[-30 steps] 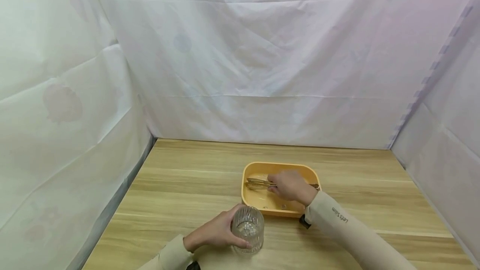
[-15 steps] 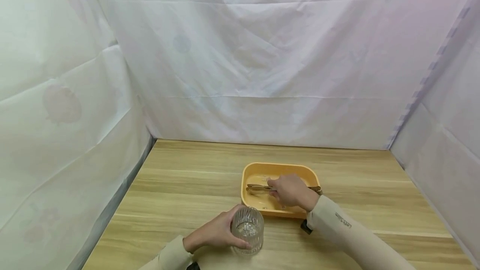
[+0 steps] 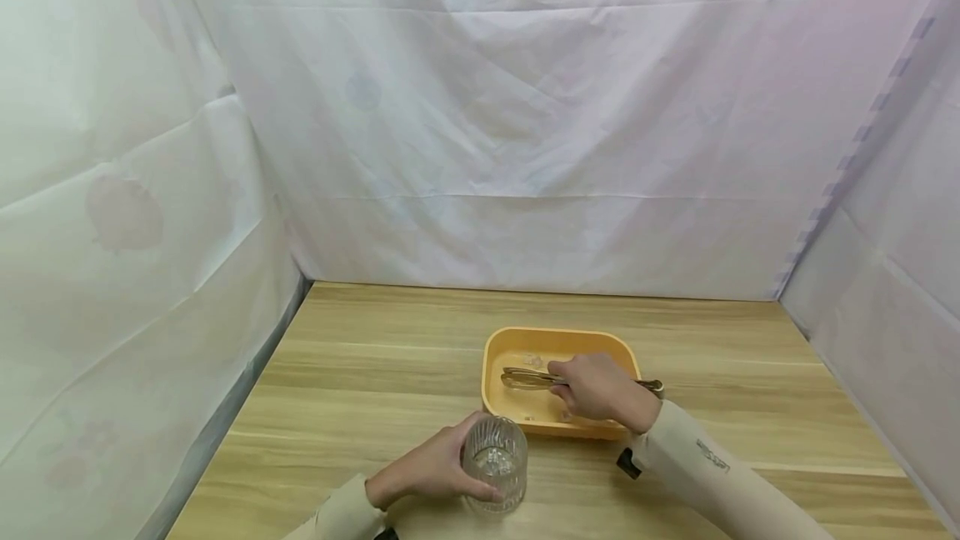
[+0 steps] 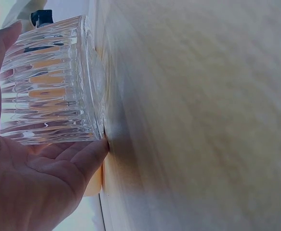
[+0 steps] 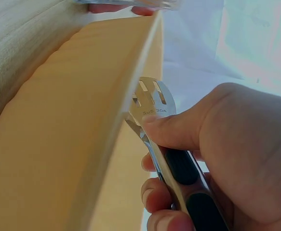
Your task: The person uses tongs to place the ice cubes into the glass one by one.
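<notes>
My left hand (image 3: 438, 463) grips a clear ribbed glass (image 3: 504, 473) low at the table's front; in the left wrist view the glass (image 4: 53, 86) has its base right at the tabletop, thumb on one side and fingers on the other. My right hand (image 3: 600, 388) holds metal tongs (image 3: 517, 378) over the yellow bin (image 3: 555, 430). Their slotted heads (image 5: 152, 96) and dark grip pads (image 5: 181, 166) show in the right wrist view, with my thumb pressing on the upper arm. Between the heads no item shows. Small clear pieces (image 3: 533, 361) lie on the bin's floor.
The wood-grain table (image 3: 360, 373) carries the bin just beyond the glass. White cloth hangs behind it (image 3: 525, 148) and along the left side (image 3: 127, 290) and right side (image 3: 885, 307). The bin's front wall rises between the glass and the tongs.
My right hand and the tongs have shifted to the right over the bin, uncovering a clear piece near its back left. The left hand and glass have stayed in place.
</notes>
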Action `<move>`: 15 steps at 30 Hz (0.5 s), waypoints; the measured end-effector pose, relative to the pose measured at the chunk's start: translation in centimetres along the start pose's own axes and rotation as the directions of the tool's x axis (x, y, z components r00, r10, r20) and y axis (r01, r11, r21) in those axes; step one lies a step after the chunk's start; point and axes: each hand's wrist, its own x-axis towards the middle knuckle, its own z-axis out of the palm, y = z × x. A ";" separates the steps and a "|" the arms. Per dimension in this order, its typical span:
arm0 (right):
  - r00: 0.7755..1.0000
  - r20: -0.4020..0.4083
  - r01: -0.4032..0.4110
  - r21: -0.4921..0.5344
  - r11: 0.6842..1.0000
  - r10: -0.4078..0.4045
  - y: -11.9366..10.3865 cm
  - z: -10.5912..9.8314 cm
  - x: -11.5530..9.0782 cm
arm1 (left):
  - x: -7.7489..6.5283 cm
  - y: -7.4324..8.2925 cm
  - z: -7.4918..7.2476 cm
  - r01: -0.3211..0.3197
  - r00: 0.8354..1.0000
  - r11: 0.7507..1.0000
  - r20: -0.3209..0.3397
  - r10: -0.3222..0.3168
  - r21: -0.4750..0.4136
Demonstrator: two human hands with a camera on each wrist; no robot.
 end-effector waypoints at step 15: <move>0.993 -0.094 0.063 -0.038 0.997 -0.066 0.0 -1.2 -1.7 | 0.1 -0.1 0.0 -0.008 1.000 1.000 0.001 0.008 -0.004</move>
